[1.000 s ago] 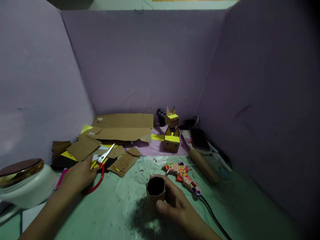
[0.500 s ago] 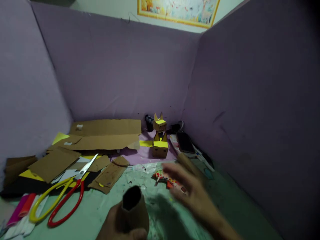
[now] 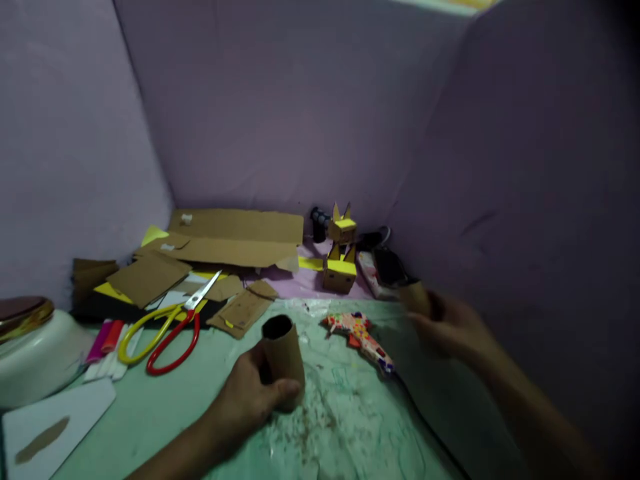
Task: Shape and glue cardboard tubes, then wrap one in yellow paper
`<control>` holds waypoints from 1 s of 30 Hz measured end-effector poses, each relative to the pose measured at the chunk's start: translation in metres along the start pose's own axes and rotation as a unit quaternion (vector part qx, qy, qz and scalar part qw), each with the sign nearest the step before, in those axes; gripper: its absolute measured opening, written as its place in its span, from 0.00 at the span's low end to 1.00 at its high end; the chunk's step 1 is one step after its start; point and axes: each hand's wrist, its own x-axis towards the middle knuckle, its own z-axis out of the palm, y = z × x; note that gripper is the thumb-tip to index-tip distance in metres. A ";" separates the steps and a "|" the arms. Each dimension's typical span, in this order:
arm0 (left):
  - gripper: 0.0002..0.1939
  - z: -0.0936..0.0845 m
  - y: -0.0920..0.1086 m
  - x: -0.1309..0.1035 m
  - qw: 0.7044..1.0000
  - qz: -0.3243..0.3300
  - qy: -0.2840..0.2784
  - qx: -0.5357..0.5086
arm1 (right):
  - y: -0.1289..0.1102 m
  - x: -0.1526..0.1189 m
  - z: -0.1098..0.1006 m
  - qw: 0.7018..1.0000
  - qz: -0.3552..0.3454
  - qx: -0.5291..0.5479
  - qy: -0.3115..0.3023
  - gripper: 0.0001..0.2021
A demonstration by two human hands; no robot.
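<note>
The left hand (image 3: 250,399) was wrapped around a short cardboard tube (image 3: 283,353), fingers behind and thumb across the front, keeping it upright on the green counter (image 3: 165,413) with its dark open end facing up; held that way, the tube could not roll or tip. The right hand (image 3: 450,328) was out to the right of the tube, closed around the near end of a second, longer cardboard roll (image 3: 416,298) that lay against the purple side wall (image 3: 525,200); the motion blur hid how firm that grip was.

Between the tube and the right hand lay a glue gun (image 3: 359,331) with a bright speckled pattern, flat on its side and close to both hands, its dark cord seemingly running off toward the near edge. Left of the tube, a pair of scissors (image 3: 165,327) with one red and one yellow handle rested with the blades pointing away, onto a heap of cardboard scraps (image 3: 150,277) and yellow paper. Further left of the tube stood a white bowl-shaped vessel with a gold-rimmed lid (image 3: 30,340), with some pink and orange sticks (image 3: 106,337) just beside it and a white card (image 3: 50,423) in front.

Behind the tube, near the back wall, a long folded cardboard sheet (image 3: 235,237) lay flat, and to its right stood two small cardboard boxes with pointed ears and yellow tops (image 3: 341,253), one behind the other, parked clear of the gluing area. A dark phone-like slab (image 3: 387,267) lay to the right of them.
</note>
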 end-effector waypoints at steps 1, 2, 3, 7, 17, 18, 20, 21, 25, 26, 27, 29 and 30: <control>0.23 0.001 0.003 -0.001 1.000 -0.006 -0.016 0.003 | -0.007 -0.015 -0.002 0.999 -0.009 0.034 0.013 0.23; 0.23 0.002 0.006 -0.002 1.000 -0.002 -0.031 0.005 | -0.015 -0.032 0.001 0.991 -0.026 0.131 0.012 0.24; 0.23 0.003 0.008 -0.004 0.999 0.000 -0.040 0.015 | -0.025 -0.050 0.006 0.974 -0.037 0.224 -0.011 0.23; 0.17 0.007 0.009 -0.012 0.996 0.034 -0.061 0.058 | -0.054 -0.106 0.056 0.905 -0.075 0.377 -0.183 0.24; 0.12 0.005 -0.002 -0.014 0.984 0.110 -0.065 0.121 | -0.033 -0.110 0.108 0.880 -0.198 0.366 -0.228 0.18; 0.13 0.005 -0.004 -0.014 0.985 0.114 -0.064 0.117 | -0.032 -0.111 0.109 0.882 -0.195 0.364 -0.228 0.16; 0.14 0.006 -0.008 -0.014 0.983 0.124 -0.056 0.120 | -0.031 -0.111 0.110 0.883 -0.187 0.364 -0.229 0.16; 0.14 0.007 -0.009 -0.014 0.982 0.130 -0.051 0.125 | -0.031 -0.111 0.111 0.883 -0.189 0.362 -0.231 0.17; 0.15 0.012 -0.014 -0.017 0.982 0.135 -0.048 0.120 | -0.030 -0.109 0.111 0.890 -0.230 0.320 -0.229 0.17; 0.14 0.013 -0.015 -0.017 0.983 0.134 -0.053 0.115 | -0.030 -0.109 0.111 0.894 -0.236 0.308 -0.225 0.16; 0.13 0.014 -0.015 -0.017 0.984 0.132 -0.056 0.108 | -0.029 -0.109 0.112 0.897 -0.239 0.297 -0.223 0.15; 0.12 0.015 -0.014 -0.016 0.985 0.129 -0.059 0.095 | -0.028 -0.110 0.115 0.903 -0.237 0.286 -0.218 0.16; 0.12 0.015 -0.014 -0.016 0.986 0.130 -0.059 0.088 | -0.027 -0.110 0.116 0.904 -0.237 0.284 -0.216 0.17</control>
